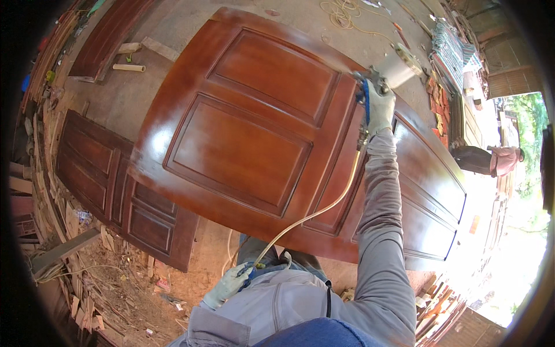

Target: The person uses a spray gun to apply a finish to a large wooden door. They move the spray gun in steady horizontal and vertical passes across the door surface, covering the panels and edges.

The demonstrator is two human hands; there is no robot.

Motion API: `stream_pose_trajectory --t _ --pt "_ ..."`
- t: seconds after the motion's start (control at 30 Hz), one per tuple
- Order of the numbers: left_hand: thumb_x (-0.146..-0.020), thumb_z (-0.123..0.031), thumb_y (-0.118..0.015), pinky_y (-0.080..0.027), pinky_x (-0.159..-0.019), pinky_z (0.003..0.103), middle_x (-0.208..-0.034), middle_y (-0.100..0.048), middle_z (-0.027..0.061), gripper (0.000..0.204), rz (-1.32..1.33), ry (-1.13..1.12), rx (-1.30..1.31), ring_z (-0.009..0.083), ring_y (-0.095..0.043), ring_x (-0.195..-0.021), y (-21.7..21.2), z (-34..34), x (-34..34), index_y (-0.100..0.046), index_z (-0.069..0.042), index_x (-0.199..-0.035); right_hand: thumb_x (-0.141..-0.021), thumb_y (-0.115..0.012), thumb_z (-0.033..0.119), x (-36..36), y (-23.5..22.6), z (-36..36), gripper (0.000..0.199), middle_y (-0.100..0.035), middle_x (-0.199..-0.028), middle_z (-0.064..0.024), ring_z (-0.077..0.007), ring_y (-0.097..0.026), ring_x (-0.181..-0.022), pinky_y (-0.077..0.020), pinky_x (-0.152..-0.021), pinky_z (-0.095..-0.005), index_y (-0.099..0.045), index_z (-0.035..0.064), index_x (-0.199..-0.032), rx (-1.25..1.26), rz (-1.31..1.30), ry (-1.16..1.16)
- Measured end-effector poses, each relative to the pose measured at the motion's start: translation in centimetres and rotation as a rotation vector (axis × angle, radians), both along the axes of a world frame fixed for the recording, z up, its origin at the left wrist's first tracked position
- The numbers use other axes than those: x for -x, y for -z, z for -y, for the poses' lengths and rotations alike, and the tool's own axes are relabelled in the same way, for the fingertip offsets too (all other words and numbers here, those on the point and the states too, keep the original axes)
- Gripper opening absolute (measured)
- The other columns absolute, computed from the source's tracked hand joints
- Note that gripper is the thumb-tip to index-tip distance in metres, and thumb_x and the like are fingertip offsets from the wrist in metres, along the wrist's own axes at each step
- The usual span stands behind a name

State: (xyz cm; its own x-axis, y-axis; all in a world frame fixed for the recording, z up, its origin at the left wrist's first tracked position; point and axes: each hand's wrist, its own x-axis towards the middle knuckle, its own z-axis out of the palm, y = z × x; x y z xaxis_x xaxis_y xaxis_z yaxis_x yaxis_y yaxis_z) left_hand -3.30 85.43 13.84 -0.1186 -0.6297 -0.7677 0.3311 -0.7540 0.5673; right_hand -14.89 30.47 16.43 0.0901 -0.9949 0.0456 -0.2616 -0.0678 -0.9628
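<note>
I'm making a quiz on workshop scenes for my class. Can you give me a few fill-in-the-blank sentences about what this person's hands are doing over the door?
1. The right hand holds a spray gun with a metal ____ on top.
2. The left hand grips the pale ____ that runs up to the spray gun.
3. Both hands wear light-coloured ____.
4. The glossy panelled door under the spray gun is reddish ____ in colour.

Missing words: cup; hose; gloves; brown
</note>
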Motion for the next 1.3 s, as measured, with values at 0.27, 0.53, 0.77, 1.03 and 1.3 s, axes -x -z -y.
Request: stream_pose_trajectory --t 0.27,0.53,0.77,1.03,1.3 --pt "-0.101 -0.020 -0.050 -0.044 -0.080 0.023 -0.100 -0.063 0.0015 0.034 0.012 -0.024 -0.023 0.0090 -0.052 -0.088 0.6 -0.3 -1.7 -0.059 0.000 -0.127 -0.090 -0.069 0.012 -2.1 0.9 0.0 0.021 -0.067 -0.081 -0.0069 -0.0146 -0.065 -0.063 -0.0551 -0.054 -0.0272 -0.065 -0.0035 -0.103 -0.095 0.160 -0.007" --pt "-0.099 -0.015 -0.053 -0.044 -0.083 0.023 -0.103 -0.062 0.0014 0.035 0.003 -0.019 0.052 0.0081 -0.052 -0.091 0.2 0.0 -3.4 -0.057 0.002 -0.129 -0.090 -0.064 0.017 2.5 -0.1 -3.4 0.023 -0.069 -0.079 -0.0019 -0.0086 -0.060 -0.056 -0.0462 -0.050 -0.0227 -0.071 0.0052 -0.108 0.047 -0.208 0.208" --pt "-0.098 -0.016 -0.053 -0.043 -0.071 0.023 -0.091 -0.059 -0.0018 0.034 -0.034 -0.021 0.032 0.0065 -0.049 -0.082 0.5 -0.8 -4.7 -0.058 0.001 -0.127 -0.090 -0.067 0.014 -5.5 -0.7 -3.4 0.020 -0.065 -0.078 -0.0006 -0.0081 -0.058 -0.059 -0.0481 -0.050 -0.0231 -0.069 0.0015 -0.106 0.027 -0.023 0.075" --pt "-0.101 -0.024 -0.052 -0.037 -0.069 0.020 -0.089 -0.052 -0.0073 0.034 -0.104 -0.223 0.026 0.0041 -0.043 -0.079 1.1 -2.4 -3.9 -0.060 -0.001 -0.126 -0.086 -0.071 0.013 -18.0 -1.7 -0.9 0.021 -0.067 -0.077 -0.0051 -0.0116 -0.062 -0.056 -0.0519 -0.048 -0.0252 -0.069 0.0011 -0.103 -0.055 0.353 -0.264" --pt "-0.101 -0.022 -0.053 -0.042 -0.073 0.022 -0.096 -0.058 -0.0038 0.035 -0.147 -0.278 -0.100 0.0061 -0.049 -0.083 2.0 -2.7 -3.9 -0.059 0.000 -0.127 -0.081 -0.069 0.025 -15.3 0.5 1.9 0.029 -0.073 -0.087 -0.0120 -0.0274 -0.070 -0.085 -0.0529 -0.080 -0.0382 -0.071 0.0050 -0.102 0.333 -0.307 0.070"
